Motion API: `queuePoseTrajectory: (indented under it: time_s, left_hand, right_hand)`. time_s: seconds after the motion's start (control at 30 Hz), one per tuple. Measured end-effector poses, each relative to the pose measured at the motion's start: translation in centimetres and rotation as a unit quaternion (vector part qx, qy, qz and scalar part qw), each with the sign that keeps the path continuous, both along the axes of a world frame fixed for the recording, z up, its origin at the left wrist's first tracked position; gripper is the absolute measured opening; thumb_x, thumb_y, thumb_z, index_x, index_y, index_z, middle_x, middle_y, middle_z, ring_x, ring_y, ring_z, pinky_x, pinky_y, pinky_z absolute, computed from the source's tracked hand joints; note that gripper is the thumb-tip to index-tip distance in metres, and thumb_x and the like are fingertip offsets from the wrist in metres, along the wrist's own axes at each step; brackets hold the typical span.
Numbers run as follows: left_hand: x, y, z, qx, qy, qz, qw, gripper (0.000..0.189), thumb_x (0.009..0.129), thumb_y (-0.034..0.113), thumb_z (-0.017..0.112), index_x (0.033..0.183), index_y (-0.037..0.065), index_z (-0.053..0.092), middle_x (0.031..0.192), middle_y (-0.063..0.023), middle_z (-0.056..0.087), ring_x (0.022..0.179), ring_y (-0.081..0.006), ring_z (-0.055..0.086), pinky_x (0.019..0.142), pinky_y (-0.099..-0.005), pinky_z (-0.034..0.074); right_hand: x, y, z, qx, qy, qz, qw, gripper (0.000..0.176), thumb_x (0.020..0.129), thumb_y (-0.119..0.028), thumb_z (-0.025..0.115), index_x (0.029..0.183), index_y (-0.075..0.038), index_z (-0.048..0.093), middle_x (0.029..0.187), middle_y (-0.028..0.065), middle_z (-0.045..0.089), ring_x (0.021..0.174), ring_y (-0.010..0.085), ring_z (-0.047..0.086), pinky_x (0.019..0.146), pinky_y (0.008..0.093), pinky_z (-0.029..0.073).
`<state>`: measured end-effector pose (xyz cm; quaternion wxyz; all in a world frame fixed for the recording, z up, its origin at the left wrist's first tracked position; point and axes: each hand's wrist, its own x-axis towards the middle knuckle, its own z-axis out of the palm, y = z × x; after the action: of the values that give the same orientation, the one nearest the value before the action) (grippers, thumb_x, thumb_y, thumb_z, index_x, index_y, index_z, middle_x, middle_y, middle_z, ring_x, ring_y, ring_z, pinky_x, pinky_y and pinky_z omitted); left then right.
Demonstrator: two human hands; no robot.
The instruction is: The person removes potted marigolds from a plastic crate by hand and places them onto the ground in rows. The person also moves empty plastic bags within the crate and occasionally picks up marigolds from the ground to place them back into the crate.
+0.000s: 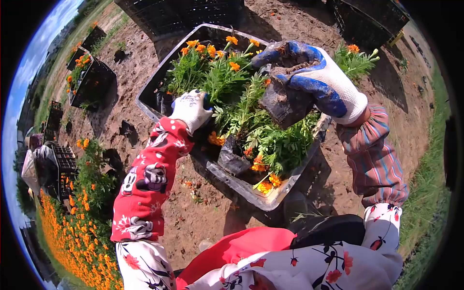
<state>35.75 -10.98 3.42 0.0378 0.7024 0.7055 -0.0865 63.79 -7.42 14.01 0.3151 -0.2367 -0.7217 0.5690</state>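
Observation:
My right hand (324, 79), in a white and blue glove caked with soil, is closed on a black plastic nursery bag (285, 104) of soil, held over the right part of a black crate (275, 199). Inside the crate, marigold plants (222, 77) with orange blooms stand and lean in black bags. Several lie tilted, and another black nursery bag (234, 157) rests on its side near the front. Gloved too, my left hand (192, 110) reaches over the crate's left side with fingers curled among the plants; what it grips is hidden by the glove.
Behind stand a large black crate (181, 17) and another dark crate (369, 21) at upper right. A marigold plant (355, 60) stands beyond my right hand. Crates with marigolds (89, 79) and a dense orange marigold bed (79, 232) lie to the left. A person (36, 164) is at far left.

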Motion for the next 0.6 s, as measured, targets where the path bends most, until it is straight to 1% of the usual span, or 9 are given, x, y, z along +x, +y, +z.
queuePoseTrajectory:
  time_s: [0.07,0.13,0.23,0.3,0.33,0.37,0.43,0.5,0.6]
  left_hand:
    - [-2.0,-0.2,0.2,0.004,-0.167,0.062,0.984,0.047,0.074,0.035,0.07,0.108,0.005,0.06,0.099,-0.0107,0.063,0.089,-0.0228,0.061,0.077,-0.0322,0.049]
    - [-3.7,-0.8,1.2,-0.039,-0.554,0.07,0.829,0.028,0.079,0.022,0.071,0.099,0.003,0.065,0.084,-0.0015,0.066,0.075,-0.0122,0.061,0.069,-0.0251,0.048]
    - [-6.2,-2.4,0.4,-0.115,-0.679,0.067,0.722,0.032,0.087,0.016,0.062,0.115,0.003,0.057,0.096,-0.0028,0.064,0.082,-0.01,0.059,0.071,-0.0244,0.049]
    - [-7.0,-1.4,-1.2,-0.079,-0.555,0.006,0.828,0.046,0.084,0.025,0.065,0.122,0.003,0.052,0.112,-0.0086,0.059,0.097,-0.0165,0.058,0.082,-0.0306,0.048]
    - [-4.4,-1.5,1.1,-0.023,-0.14,-0.071,0.987,0.055,0.081,0.034,0.066,0.124,0.004,0.049,0.125,-0.0139,0.051,0.111,-0.0259,0.052,0.092,-0.0387,0.043]
    - [-3.2,-1.5,0.8,-0.028,-0.104,-0.113,0.988,0.06,0.077,0.05,0.063,0.12,0.009,0.052,0.123,-0.0165,0.05,0.113,-0.0334,0.048,0.096,-0.0451,0.037]
    - [-0.7,-1.1,0.6,-0.049,0.06,-0.092,0.993,0.056,0.077,0.045,0.064,0.122,0.013,0.052,0.125,-0.0135,0.049,0.114,-0.0324,0.048,0.095,-0.044,0.038]
    - [-1.1,-1.4,1.2,-0.044,0.035,-0.091,0.994,0.055,0.077,0.043,0.064,0.121,0.014,0.052,0.126,-0.0125,0.049,0.114,-0.0313,0.048,0.094,-0.0441,0.039]
    - [-3.3,-3.8,2.6,0.221,-0.115,-0.055,0.967,0.043,0.078,0.03,0.067,0.115,0.01,0.056,0.117,-0.0112,0.055,0.109,-0.0276,0.053,0.091,-0.037,0.043]
  right_hand:
    - [1.0,-0.7,-1.1,-0.103,-0.041,0.005,0.994,0.024,0.082,-0.01,0.062,0.105,-0.004,0.062,0.083,-0.0011,0.059,0.072,0.0048,0.052,0.066,0.0215,0.045]
    - [1.5,-0.3,-2.6,-0.086,-0.068,0.028,0.994,0.024,0.08,-0.008,0.061,0.105,-0.004,0.063,0.095,-0.0004,0.06,0.08,0.0062,0.053,0.073,0.0235,0.045]
    - [2.3,-0.3,-3.4,-0.147,-0.067,0.054,0.985,0.025,0.081,-0.01,0.061,0.105,-0.006,0.063,0.102,0.0011,0.06,0.087,0.0083,0.054,0.078,0.0256,0.046]
    - [1.9,0.2,-4.9,-0.083,-0.091,0.058,0.991,0.026,0.081,-0.012,0.062,0.106,-0.006,0.063,0.103,0.002,0.06,0.089,0.0089,0.054,0.078,0.0263,0.046]
    - [1.6,0.3,-5.8,-0.012,-0.117,0.062,0.991,0.027,0.082,-0.014,0.062,0.107,-0.005,0.062,0.103,0.0028,0.06,0.09,0.0095,0.054,0.078,0.027,0.047]
    - [1.2,-0.1,-6.6,-0.048,-0.123,0.068,0.989,0.029,0.082,-0.016,0.062,0.109,-0.004,0.061,0.103,0.0042,0.06,0.094,0.0107,0.053,0.078,0.0285,0.047]
    - [0.4,0.0,-7.5,-0.042,-0.084,0.118,0.989,0.029,0.083,-0.015,0.062,0.109,-0.003,0.06,0.1,0.0027,0.06,0.086,0.0092,0.054,0.077,0.0273,0.048]
    - [-0.2,-1.1,-5.9,-0.136,-0.097,0.089,0.982,0.031,0.082,-0.014,0.063,0.111,-0.003,0.059,0.085,-0.0006,0.058,0.068,0.0033,0.053,0.062,0.0193,0.045]
    - [-1.5,-2.7,-2.8,-0.13,-0.096,0.089,0.983,0.029,0.084,-0.014,0.058,0.111,-0.003,0.06,0.078,-0.0033,0.053,0.063,0.0021,0.044,0.057,0.0192,0.038]
